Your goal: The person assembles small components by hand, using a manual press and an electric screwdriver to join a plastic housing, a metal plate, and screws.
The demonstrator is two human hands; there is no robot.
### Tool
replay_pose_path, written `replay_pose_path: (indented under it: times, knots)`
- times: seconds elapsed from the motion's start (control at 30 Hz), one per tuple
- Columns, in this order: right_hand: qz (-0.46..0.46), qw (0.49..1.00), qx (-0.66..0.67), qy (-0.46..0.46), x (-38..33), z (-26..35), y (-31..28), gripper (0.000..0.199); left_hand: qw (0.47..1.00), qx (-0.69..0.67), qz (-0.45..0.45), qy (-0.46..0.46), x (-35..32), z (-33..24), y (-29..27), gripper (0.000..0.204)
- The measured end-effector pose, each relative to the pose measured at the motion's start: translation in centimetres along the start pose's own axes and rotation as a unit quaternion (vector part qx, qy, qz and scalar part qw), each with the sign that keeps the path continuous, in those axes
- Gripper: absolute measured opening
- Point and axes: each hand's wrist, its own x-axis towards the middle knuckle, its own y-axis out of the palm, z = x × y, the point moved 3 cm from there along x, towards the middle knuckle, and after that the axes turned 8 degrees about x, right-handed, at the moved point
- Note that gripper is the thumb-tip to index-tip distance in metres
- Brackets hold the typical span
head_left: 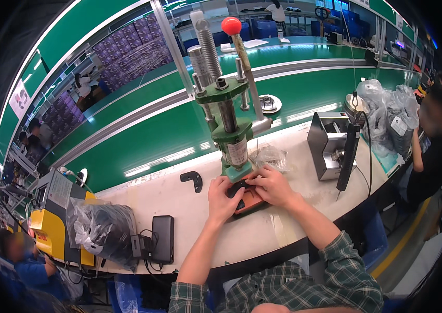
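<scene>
- Hands of the worker at the bench: two, left hand [223, 198] and right hand [272, 186].
- Green hand press [229, 122]: one (one red knob [231, 25] on its lever).
- Black curved parts: two, one loose piece [193, 180] and one under the fingers [238, 187].
- Orange-brown block [252, 200]: one.
- Bags of dark parts: one at left [101, 229], a cluster at right [390, 115], count unclear.
- Grey metal box [328, 143]: one.
- Black flat device [162, 239]: one.

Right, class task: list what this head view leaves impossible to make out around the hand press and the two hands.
- Black part: mostly covered by the left hand and right hand; shape unclear.
- Orange block: partly under both hands.
- Clear bag behind the green hand press: contents too small to tell.
- Neighbouring person: cut by the rim.
</scene>
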Motion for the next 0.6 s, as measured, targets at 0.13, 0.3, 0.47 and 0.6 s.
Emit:
replay_pose_path:
  times: [0.13,0.3,0.47,0.6]
  knots:
    - [0.002,1.0,-0.002,0.004,0.1,0.1,-0.1,0.029,1.0,-0.003,0.001,0.01,0.1,0.0,-0.1,0.032]
    - [0.009,1.0,-0.015,-0.009,0.2,0.5,-0.1,0.03,1.0,0.014,0.009,0.006,0.2,0.1,-0.1,0.032]
    - [0.018,0.999,-0.024,0.011,0.1,0.6,-0.4,0.035,1.0,-0.005,0.016,-0.001,0.2,0.1,0.2,0.032]
    - [0.037,0.999,-0.017,0.012,0.6,1.1,-0.5,0.04,1.0,-0.002,0.018,-0.004,0.1,0.2,0.1,0.031]
